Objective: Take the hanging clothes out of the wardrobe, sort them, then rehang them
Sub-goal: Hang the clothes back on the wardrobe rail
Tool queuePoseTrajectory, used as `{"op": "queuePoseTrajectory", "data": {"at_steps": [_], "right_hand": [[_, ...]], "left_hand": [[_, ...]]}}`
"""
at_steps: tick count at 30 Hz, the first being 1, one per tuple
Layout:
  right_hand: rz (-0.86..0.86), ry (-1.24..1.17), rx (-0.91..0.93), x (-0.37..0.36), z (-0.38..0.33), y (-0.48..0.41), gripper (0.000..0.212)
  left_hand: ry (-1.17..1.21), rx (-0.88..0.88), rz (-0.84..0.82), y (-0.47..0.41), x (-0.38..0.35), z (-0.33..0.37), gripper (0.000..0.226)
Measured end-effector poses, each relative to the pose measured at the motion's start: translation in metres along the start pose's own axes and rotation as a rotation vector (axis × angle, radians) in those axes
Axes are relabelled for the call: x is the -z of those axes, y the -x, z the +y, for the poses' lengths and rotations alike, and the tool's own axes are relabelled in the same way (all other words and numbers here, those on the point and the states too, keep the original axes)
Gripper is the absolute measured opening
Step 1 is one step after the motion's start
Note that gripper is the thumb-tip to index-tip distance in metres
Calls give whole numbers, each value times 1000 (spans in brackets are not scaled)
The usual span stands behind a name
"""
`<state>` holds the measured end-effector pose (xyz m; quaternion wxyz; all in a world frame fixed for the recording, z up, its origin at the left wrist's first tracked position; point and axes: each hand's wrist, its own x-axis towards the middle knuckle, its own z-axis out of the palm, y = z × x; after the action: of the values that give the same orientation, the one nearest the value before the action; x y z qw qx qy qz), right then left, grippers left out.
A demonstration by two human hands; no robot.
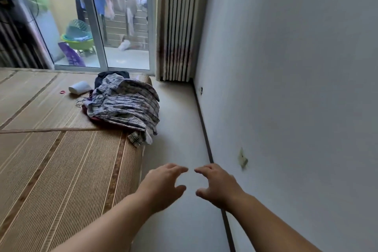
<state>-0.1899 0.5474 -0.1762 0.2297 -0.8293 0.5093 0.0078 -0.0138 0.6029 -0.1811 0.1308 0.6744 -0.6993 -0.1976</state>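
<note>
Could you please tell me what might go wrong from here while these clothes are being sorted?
1. The heap of clothes topped by a grey plaid shirt sits at the edge of the woven straw mat, one corner overhanging; it could slide onto the pale floor.
2. The small red ring and white rounded object beside the heap might get dragged along when garments are lifted.

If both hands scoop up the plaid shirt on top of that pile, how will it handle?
The plaid shirt is crumpled and draped, so it would likely go floppy and sag. A corner hangs over the edge of the woven mat, so a push may slide it off.
</note>
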Motion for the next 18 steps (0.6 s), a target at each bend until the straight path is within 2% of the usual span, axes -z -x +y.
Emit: {"op": "queuePoseTrajectory", "data": {"at_steps": [8, 18], "right_hand": [[-57, 35, 61, 29, 6, -138, 63], [19, 26, 217, 107, -67, -387, 62]], "left_hand": [[-38, 69, -11, -111, 25, -59, 55], [-22, 197, 127, -299, 153, -178, 51]]}}
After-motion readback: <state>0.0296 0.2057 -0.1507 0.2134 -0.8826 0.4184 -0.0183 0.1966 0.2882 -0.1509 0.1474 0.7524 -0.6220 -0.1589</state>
